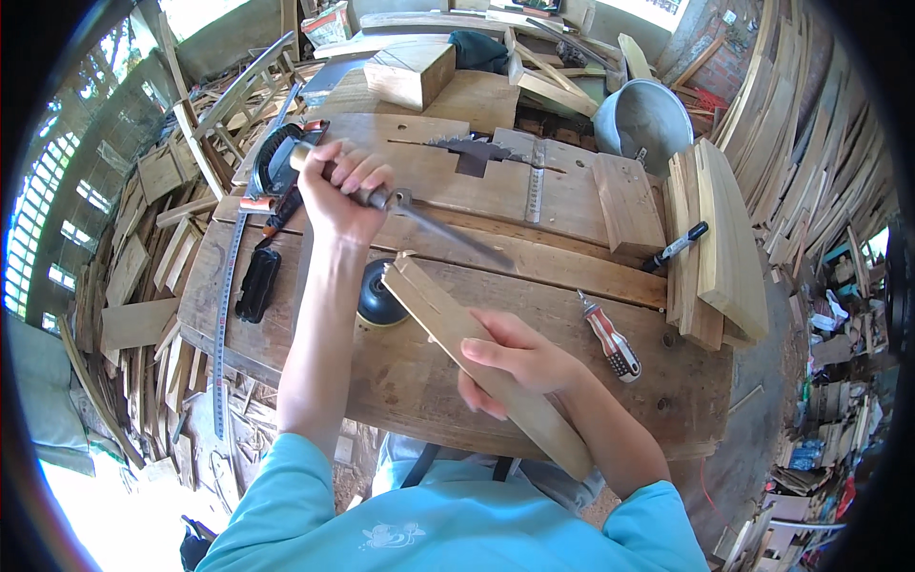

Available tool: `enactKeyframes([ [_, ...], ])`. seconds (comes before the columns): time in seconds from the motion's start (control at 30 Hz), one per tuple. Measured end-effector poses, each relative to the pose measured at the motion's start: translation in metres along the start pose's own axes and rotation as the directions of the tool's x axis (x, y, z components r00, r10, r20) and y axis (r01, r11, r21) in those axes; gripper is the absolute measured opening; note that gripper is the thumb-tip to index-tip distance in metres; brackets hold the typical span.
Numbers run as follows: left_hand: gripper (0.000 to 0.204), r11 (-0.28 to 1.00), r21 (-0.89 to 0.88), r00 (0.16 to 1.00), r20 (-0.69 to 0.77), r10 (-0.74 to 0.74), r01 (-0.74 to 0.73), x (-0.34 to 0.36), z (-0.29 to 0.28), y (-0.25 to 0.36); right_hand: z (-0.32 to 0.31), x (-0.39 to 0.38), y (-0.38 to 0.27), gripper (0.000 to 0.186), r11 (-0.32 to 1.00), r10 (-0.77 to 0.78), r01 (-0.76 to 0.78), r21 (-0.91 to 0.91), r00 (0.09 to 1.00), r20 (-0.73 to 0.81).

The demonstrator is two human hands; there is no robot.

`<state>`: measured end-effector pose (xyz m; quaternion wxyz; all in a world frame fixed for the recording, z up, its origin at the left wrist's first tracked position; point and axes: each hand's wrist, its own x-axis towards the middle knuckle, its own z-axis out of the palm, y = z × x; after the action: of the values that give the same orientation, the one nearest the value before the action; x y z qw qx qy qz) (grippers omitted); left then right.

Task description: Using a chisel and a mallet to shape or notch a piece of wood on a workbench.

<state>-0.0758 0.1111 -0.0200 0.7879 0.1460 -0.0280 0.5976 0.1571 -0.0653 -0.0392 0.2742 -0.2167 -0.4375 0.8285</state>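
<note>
My left hand (348, 191) is closed round the wooden handle of a chisel (453, 236) above the left middle of the bench. The chisel's long, narrow metal blade slants down to the right, partly blurred, its tip apart from the wood. In my right hand (515, 357) is a flat wooden strip (543, 415), gripped around its middle. This strip slopes from near my body up toward the bench, with a notched, rough far end. Beneath that end, a black round disc (379, 294) lies on the bench.
The wooden workbench (448, 391) has a toothed saw blade (477, 150) in its top. A screwdriver (610, 338) lies right; a black marker (677, 246) rests by stacked boards (715, 243). Left are a tape measure (225, 324) and black case (257, 284). Behind stands a metal bucket (645, 119).
</note>
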Motion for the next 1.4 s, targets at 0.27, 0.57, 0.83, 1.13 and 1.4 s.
enactKeyframes([
  [0.27,0.032,0.9,0.3,0.913,-0.163,0.375,-0.316,0.003,0.038,0.034,-0.025,0.004,-0.002,0.037,0.996,-0.057,0.038,-0.082,0.966,-0.251],
  [0.57,0.027,-0.148,0.597,0.612,0.786,-0.089,-0.788,-0.05,0.022,-0.064,-0.045,-0.001,-0.004,0.032,0.982,-0.189,0.142,-0.126,0.806,-0.561],
  [0.83,0.034,-0.523,0.458,0.695,0.461,-0.552,-0.719,-0.113,0.031,-0.067,-0.052,-0.011,-0.017,0.035,0.957,-0.29,0.23,-0.178,0.724,-0.625],
  [1.13,0.034,-0.57,0.508,0.728,0.187,-0.659,-0.646,-0.138,0.048,-0.054,-0.057,-0.008,-0.012,0.031,0.927,-0.37,0.202,-0.316,0.626,-0.686],
  [1.4,0.045,-0.627,0.545,0.808,0.177,-0.562,-0.556,-0.135,0.047,-0.04,-0.055,-0.003,-0.014,0.028,0.89,-0.45,0.251,-0.381,0.62,-0.643],
])
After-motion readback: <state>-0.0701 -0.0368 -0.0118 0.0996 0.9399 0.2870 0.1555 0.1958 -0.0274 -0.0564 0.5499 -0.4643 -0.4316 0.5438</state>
